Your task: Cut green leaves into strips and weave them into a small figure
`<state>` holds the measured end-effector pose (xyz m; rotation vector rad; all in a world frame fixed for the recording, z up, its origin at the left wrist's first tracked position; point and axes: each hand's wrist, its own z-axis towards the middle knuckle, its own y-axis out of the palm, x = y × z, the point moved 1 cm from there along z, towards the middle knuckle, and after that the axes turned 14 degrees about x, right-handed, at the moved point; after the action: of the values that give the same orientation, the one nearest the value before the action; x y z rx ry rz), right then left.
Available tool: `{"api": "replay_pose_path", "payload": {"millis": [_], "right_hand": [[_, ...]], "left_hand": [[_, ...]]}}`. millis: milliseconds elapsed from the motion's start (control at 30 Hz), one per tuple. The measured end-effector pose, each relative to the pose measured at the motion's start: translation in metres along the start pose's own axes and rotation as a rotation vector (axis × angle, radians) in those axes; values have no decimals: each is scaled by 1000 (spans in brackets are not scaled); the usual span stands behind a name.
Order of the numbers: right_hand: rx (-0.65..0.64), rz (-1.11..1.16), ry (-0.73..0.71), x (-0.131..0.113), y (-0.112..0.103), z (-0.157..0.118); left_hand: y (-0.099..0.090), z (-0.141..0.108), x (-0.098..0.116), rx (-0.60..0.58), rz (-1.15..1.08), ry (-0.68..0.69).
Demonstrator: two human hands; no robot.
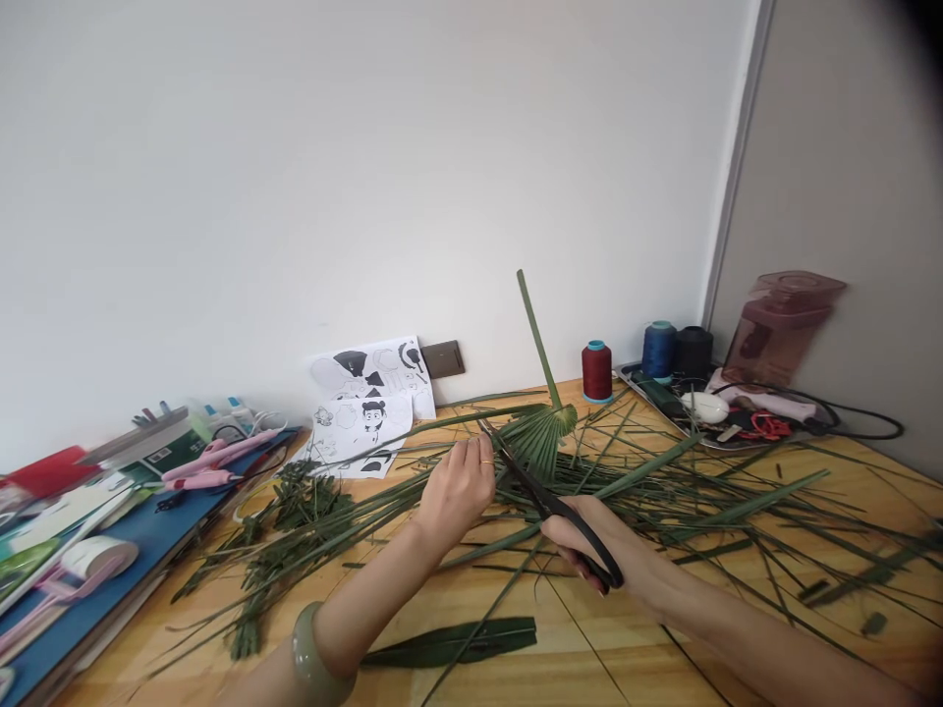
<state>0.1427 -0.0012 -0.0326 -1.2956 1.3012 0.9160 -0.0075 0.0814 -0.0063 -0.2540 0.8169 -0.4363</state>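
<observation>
Wooden tabletop (611,638) below, right hand (589,540) grips black scissors (546,503); left hand (461,481) curls closed, its hold hidden.

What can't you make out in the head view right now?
All head view:
Whatever the left hand pinches: hidden by its fingers.
Scissors' blade tips: blurred against the fan leaf; open or closed unclear.
Right hand's fingertips: partly hidden by the handles.
Box label: too small.
Left forearm: cut by bottom edge.

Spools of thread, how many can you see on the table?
3. The dark red one stands by itself. The blue one and the black one are close together, to its right. More could be hidden behind things.
</observation>
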Motion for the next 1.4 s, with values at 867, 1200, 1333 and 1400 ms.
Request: {"api": "replay_pose_path", "payload": {"millis": [867, 1200, 1333, 1400], "right_hand": [[-75, 259, 9, -18, 0, -9], [-159, 300, 148, -28, -26, -4], [-118, 258, 132, -32, -40, -4], [-157, 331, 195, -35, -43, -8]], "left_hand": [[2, 40, 20, 244, -1519, -1894], [18, 35, 0, 185, -1431, -1781], [25, 44, 1, 165, -1415, -1755], [27, 50, 3, 177, -1403, -1747]]}}
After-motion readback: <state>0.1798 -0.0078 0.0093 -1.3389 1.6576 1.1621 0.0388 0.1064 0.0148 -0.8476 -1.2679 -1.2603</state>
